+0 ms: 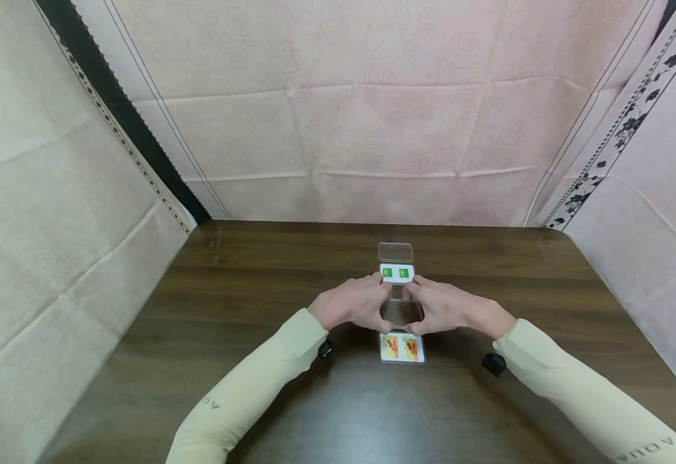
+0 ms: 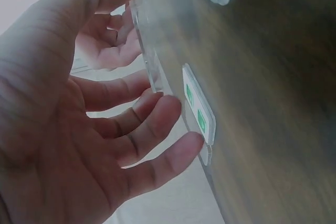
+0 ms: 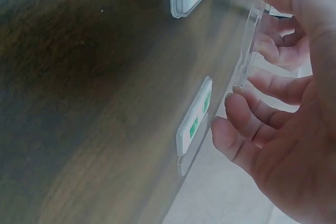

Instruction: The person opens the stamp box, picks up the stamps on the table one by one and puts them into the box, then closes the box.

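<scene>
Between my two hands is a clear plastic cover (image 1: 401, 314), raised off the table and seen edge-on in the left wrist view. My left hand (image 1: 363, 303) pinches its left side between thumb and fingers, the other fingers spread loosely. On the opposite side my right hand (image 1: 443, 304) grips it the same way. Just beyond the fingertips lies a flat white case with two green squares (image 1: 395, 273). Nearer the body, below the thumbs, lies another white case with two orange pictures (image 1: 401, 348).
Behind the green-square case another clear cover (image 1: 395, 252) lies on the brown wooden table (image 1: 245, 361). Pale cloth (image 1: 372, 129) hangs along the table's far edge and both sides. A small black device (image 1: 493, 364) is strapped at the right wrist.
</scene>
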The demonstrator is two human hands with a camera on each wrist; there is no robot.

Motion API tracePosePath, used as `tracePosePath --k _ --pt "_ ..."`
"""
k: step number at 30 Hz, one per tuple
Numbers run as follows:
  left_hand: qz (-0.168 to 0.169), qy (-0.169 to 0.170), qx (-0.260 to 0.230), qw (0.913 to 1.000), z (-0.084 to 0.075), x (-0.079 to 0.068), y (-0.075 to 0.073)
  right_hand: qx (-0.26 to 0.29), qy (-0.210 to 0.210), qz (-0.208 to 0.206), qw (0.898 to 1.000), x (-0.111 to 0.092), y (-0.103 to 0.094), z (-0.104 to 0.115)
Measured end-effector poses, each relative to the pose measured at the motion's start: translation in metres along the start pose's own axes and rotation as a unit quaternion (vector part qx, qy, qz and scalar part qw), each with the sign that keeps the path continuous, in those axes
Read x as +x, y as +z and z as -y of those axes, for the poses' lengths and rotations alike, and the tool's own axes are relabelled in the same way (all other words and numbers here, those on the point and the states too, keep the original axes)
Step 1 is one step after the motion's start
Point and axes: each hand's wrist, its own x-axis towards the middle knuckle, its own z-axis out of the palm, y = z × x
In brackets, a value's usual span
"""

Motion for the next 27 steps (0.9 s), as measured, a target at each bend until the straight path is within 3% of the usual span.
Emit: tracePosePath --k 7,15,27 --pt "-0.031 0.008 0.010 0.9994 -0.006 -0.008 0.000 -0.013 0.002 -0.015 1.000 -0.010 -0.004 0.006" --pt "-0.044 0.009 0.016 0.9988 -0.007 -0.017 0.003 -0.041 0.003 -0.020 0.999 -0.014 -0.001 0.015" --pt "-0.056 0.018 0.009 0.9982 -0.012 -0.017 0.014 -0.056 -0.002 -0.018 0.998 -0.021 0.006 0.014"
